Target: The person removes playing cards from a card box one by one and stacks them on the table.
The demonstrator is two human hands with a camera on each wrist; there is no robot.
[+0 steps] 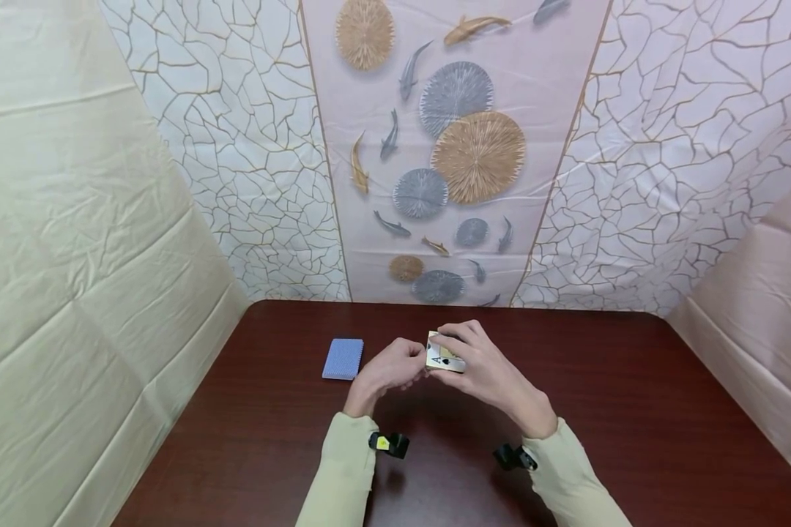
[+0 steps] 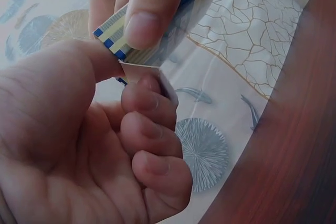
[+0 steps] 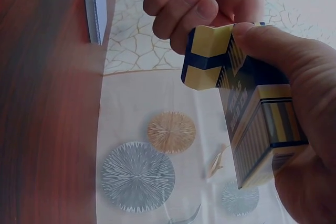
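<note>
A playing card box (image 1: 444,359), its ace of spades face up in the head view, is held above the table. My right hand (image 1: 481,366) grips it along its sides. Blue and yellow stripes cover the box (image 3: 257,124) in the right wrist view, and its end flap (image 3: 207,59) stands folded out. My left hand (image 1: 392,366) meets the box at that end, thumb and curled index finger pinching the flap (image 2: 140,72) in the left wrist view. What is inside the box is hidden.
A stack of blue-backed playing cards (image 1: 343,359) lies on the dark red-brown table (image 1: 270,439), left of my left hand. Patterned cloth (image 1: 422,241) hangs behind the table's far edge, and pale cloth (image 1: 92,278) hangs at the left side.
</note>
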